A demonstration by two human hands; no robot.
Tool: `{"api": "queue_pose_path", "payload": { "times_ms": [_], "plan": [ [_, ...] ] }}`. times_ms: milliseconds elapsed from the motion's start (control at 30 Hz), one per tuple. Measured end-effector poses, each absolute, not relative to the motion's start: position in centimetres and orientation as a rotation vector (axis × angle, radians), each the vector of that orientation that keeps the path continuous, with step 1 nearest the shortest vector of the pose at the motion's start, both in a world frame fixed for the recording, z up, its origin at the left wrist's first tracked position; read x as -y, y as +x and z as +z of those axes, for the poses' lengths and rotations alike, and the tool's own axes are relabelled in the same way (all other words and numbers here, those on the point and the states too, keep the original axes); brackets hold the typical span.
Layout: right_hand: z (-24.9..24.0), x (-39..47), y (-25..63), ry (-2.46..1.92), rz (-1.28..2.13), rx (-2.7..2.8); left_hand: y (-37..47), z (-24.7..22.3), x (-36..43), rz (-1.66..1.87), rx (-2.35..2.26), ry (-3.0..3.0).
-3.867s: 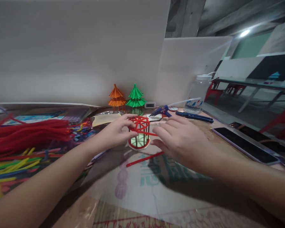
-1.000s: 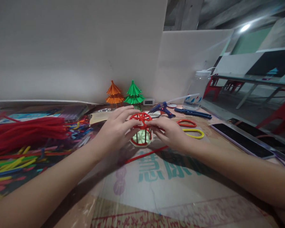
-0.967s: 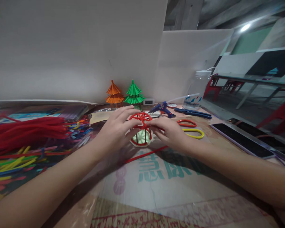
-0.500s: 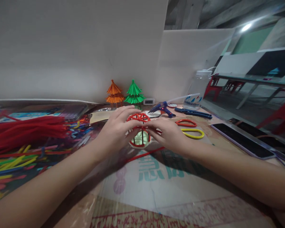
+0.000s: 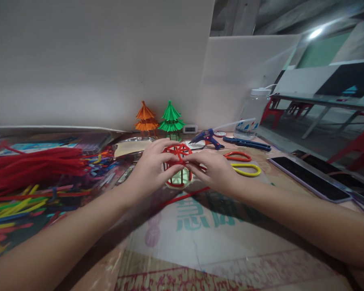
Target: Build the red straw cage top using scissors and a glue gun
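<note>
A small round frame (image 5: pixel 182 148) of red pipe cleaners, with spokes across its top and dark upright posts, stands between my hands. Its base (image 5: pixel 178 178) is a pale disc with a red edge. My left hand (image 5: pixel 150 165) is curled around the left side, thumb and fingers closed on the upper rim. From the right, my right hand (image 5: pixel 214 166) pinches the near edge of the top with thumb and forefinger. Fingers partly cover the posts and rim. A loose red pipe cleaner (image 5: pixel 185 196) lies on the work surface just in front.
Behind stand an orange tree (image 5: pixel 144 117) and a green tree (image 5: pixel 170 117). A blue glue gun (image 5: pixel 208 138), scissors with red and yellow handles (image 5: pixel 245 169), a bottle (image 5: pixel 253 115) and a phone (image 5: pixel 309 178) lie rightward. Red pipe cleaners (image 5: pixel 33 167) are heaped left.
My left hand has lowered slightly, and its thumb now reaches further along the front of the rim. More of the red spoked top shows. My right hand stays nearly in place.
</note>
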State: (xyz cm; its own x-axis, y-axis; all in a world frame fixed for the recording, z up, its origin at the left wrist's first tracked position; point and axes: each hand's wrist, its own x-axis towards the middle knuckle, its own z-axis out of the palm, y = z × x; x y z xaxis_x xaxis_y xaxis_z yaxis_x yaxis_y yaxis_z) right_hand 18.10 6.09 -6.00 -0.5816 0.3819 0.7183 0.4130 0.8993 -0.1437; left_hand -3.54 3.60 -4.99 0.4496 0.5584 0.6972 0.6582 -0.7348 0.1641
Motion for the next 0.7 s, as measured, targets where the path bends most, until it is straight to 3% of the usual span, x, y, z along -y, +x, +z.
{"api": "queue_pose_path", "payload": {
  "times_ms": [700],
  "plan": [
    [-6.4, -7.7, 18.9, -0.734, 0.047, 2.256, -5.0, -4.5, -4.7, -1.165, 1.211, -2.733]
  ]
}}
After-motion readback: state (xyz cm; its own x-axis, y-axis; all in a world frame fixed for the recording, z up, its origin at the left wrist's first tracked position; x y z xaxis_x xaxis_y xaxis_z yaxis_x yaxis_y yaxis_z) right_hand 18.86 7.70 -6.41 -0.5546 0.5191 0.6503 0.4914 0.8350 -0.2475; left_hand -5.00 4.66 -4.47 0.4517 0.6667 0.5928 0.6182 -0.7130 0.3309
